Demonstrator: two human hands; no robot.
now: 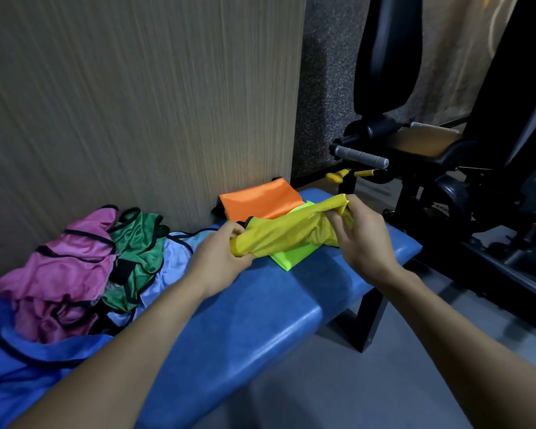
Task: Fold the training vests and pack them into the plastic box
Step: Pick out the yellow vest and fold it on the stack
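Yellow mesh vest (pixel 287 235) hangs bunched between our hands just above the blue worktop (pixel 260 305), left hand (pixel 220 261) fingers clamped on one end, right hand (pixel 362 236) fingers pinching the other. It should handle light, limp and slippery (no stiffness to help), so we judge the hemmed edges just beyond our fingertips the surest hold.

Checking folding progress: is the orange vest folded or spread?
Folded: the orange vest lies as a flat, neat rectangle on the blue bench by the wall.
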